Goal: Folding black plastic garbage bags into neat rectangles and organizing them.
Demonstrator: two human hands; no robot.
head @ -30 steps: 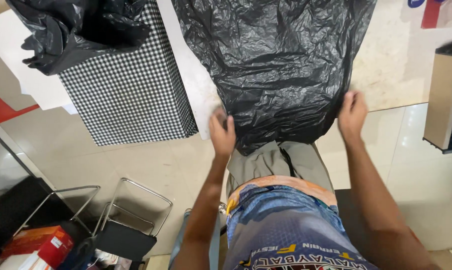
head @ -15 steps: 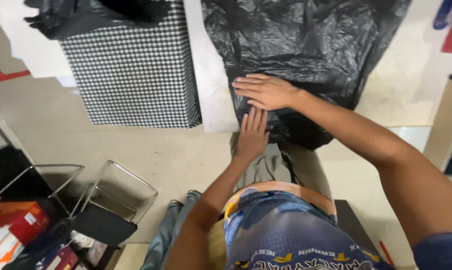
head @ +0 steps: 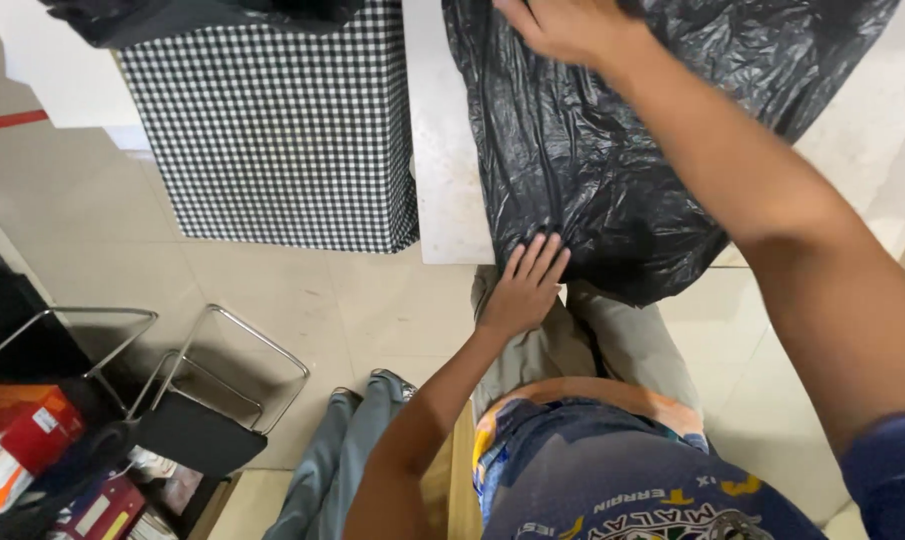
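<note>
Both hands (head: pixel 525 288) lie flat on the black plastic bag (head: pixel 592 170).

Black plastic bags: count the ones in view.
2. One black plastic bag lies on the white table under both hands; another sits atop the checkered cloth, cut off by the frame.

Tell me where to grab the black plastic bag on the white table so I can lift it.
Probably the black plastic bag's near edge, which hangs over the white table's front. Come from below and in front: that loose crinkled film can be pinched, while the rest lies flat. The left hand presses there, fingers flat; the right hand rests further up.
</note>
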